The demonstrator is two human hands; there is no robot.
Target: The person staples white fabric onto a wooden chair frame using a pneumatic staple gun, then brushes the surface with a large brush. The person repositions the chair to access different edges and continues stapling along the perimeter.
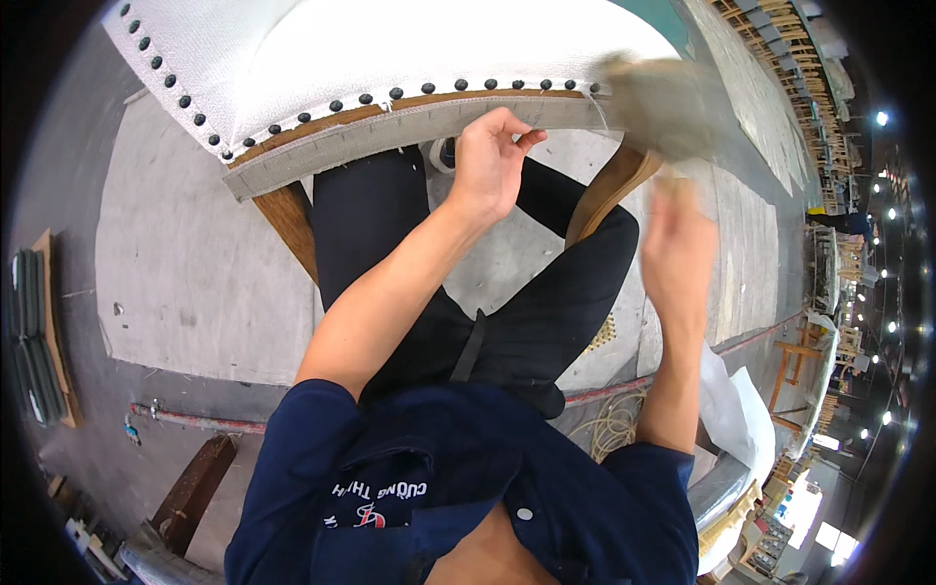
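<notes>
A white upholstered chair piece [390,49] lies across my lap area, its edge lined with dark round tack heads [336,105]. Along its wooden edge runs a grey strip [370,136] with small marks on it. My left hand [490,166] is closed in a pinch just at this strip, the thumb and finger together; what they hold, if anything, is too small to make out. In my right hand [678,239] is the handle of a mallet. The mallet's head [663,107], smeared by motion, is over the right end of the tack row.
Wooden legs [609,195] of the chair stand between my knees. Pale sheeting [195,263] covers the floor. Dark green stacked pads [34,336] are far left, a coiled hose [612,424] is at lower right, and many wooden frames [780,58] line the far right.
</notes>
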